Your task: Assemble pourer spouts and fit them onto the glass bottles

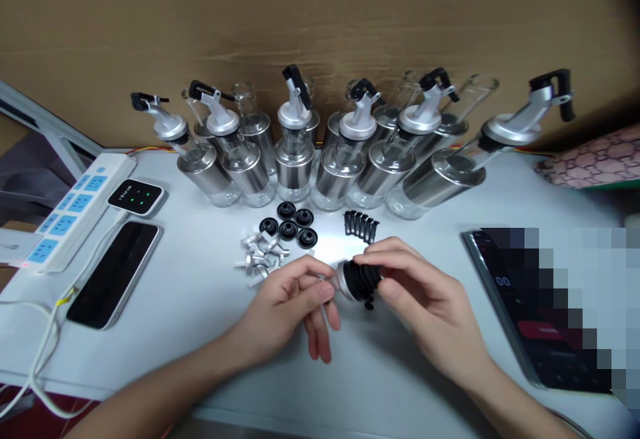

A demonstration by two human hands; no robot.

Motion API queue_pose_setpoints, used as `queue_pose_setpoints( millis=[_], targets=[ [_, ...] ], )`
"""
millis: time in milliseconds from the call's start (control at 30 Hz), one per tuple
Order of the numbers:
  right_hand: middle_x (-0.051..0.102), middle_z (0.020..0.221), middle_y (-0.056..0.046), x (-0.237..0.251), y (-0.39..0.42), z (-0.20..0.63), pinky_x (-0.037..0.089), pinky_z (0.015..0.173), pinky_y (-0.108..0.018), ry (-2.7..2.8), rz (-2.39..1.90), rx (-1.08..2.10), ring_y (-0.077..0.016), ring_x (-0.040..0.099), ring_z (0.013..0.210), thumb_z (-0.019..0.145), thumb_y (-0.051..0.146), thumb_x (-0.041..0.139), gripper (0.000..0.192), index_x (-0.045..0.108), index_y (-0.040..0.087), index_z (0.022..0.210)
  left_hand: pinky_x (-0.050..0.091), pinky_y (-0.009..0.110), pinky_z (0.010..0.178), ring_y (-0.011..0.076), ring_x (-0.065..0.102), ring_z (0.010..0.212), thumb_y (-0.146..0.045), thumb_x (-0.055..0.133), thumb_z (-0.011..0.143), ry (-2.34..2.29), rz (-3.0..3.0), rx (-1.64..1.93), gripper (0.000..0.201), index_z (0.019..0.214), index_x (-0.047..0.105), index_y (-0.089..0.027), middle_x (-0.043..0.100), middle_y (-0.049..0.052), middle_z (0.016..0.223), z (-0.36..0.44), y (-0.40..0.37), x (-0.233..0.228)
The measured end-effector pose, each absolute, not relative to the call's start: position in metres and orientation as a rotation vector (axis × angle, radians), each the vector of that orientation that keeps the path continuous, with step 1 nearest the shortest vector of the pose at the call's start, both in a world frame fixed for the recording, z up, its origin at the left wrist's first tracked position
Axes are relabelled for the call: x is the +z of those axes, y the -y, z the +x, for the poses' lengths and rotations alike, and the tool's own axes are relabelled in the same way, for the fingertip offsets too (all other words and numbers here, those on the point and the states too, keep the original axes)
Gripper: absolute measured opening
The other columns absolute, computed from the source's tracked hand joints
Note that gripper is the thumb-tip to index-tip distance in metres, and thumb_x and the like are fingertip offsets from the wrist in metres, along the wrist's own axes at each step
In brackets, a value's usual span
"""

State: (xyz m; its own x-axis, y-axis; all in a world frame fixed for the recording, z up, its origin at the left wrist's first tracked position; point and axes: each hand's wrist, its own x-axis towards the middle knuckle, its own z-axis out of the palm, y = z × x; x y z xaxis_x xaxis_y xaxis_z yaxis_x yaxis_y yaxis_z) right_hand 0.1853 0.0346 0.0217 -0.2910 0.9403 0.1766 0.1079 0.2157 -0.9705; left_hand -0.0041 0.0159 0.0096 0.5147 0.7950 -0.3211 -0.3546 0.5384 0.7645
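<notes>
Between my two hands is a bottle pourer with a silver collar and a black ribbed stopper [363, 280], lying on its side just above the table. My left hand [295, 306] pinches its silver spout end between thumb and fingertips, with the lower fingers loosely extended. From the other side, my right hand [430, 299] grips the black stopper with thumb and fingers. Silver pourer spouts [260, 259] lie in a pile beyond my left hand. Several black round discs [288, 229] and a row of small black levers [361, 226] rest farther back.
Glass bottles with steel sleeves [295, 162] stand along the back, the front ones topped with pourers. At left are a power strip [75, 209], a small white device [137, 197], a dark phone [115, 276] and cables. A tablet-like screen [530, 319] lies at right.
</notes>
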Motion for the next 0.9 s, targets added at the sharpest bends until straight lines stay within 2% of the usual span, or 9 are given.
queue_pose_setpoints(
  millis=[100, 233, 433, 633, 767, 900],
  targets=[
    [0.065, 0.086, -0.003, 0.0196, -0.0369, 0.1824, 0.052, 0.064, -0.022, 1.423, -1.024, 1.546, -0.0137, 0.062, 0.075, 0.090, 0.051, 0.056, 0.031, 0.069, 0.028, 0.107, 0.044, 0.013, 0.035, 0.0102, 0.061, 0.038, -0.050, 0.062, 0.086, -0.735, 0.710, 0.730, 0.037, 0.101, 0.048, -0.020, 0.064, -0.006, 0.055, -0.0034, -0.0142, 0.0098],
    [0.063, 0.078, -0.003, 0.0184, -0.0380, 0.1809, 0.051, 0.058, -0.024, 1.332, -0.990, 1.849, -0.0122, 0.057, 0.062, 0.088, 0.058, 0.055, 0.044, 0.070, 0.021, 0.104, 0.046, 0.013, 0.039, 0.0099, 0.062, 0.041, -0.054, 0.061, 0.085, -0.767, 0.753, 0.712, 0.039, 0.098, 0.048, -0.020, 0.066, -0.004, 0.056, -0.0024, -0.0122, 0.0139],
    [0.065, 0.078, -0.005, 0.0195, -0.0384, 0.1866, 0.054, 0.061, -0.030, 1.298, -0.894, 1.936, -0.0160, 0.063, 0.063, 0.085, 0.057, 0.060, 0.042, 0.068, 0.018, 0.100, 0.046, 0.016, 0.041, 0.0099, 0.060, 0.041, -0.055, 0.058, 0.087, -0.807, 0.803, 0.667, 0.038, 0.094, 0.048, -0.018, 0.064, -0.002, 0.056, -0.0039, -0.0121, 0.0179],
    [0.064, 0.072, -0.001, 0.0161, -0.0380, 0.1819, 0.053, 0.058, -0.026, 1.263, -0.929, 1.898, -0.0131, 0.063, 0.059, 0.078, 0.050, 0.071, 0.038, 0.063, 0.020, 0.100, 0.048, 0.018, 0.045, 0.0108, 0.062, 0.046, -0.053, 0.056, 0.089, -0.863, 0.840, 0.745, 0.043, 0.117, 0.045, -0.022, 0.063, -0.003, 0.063, -0.0060, -0.0112, 0.0144],
    [0.066, 0.074, -0.001, 0.0178, -0.0358, 0.1791, 0.054, 0.061, -0.024, 1.261, -1.017, 1.878, -0.0127, 0.064, 0.065, 0.075, 0.041, 0.076, 0.034, 0.061, 0.020, 0.097, 0.052, 0.021, 0.059, 0.0110, 0.067, 0.061, -0.045, 0.064, 0.086, -0.826, 0.907, 0.788, 0.039, 0.112, 0.048, -0.021, 0.065, 0.000, 0.079, -0.0068, -0.0099, 0.0140],
    [0.068, 0.077, -0.003, 0.0228, -0.0346, 0.1786, 0.055, 0.065, -0.027, 1.350, -1.018, 1.867, -0.0150, 0.067, 0.069, 0.081, 0.042, 0.070, 0.032, 0.061, 0.020, 0.101, 0.051, 0.022, 0.059, 0.0115, 0.066, 0.062, -0.041, 0.068, 0.084, -0.856, 0.888, 0.824, 0.037, 0.106, 0.046, -0.020, 0.064, 0.000, 0.078, -0.0063, -0.0091, 0.0129]
  ],
)
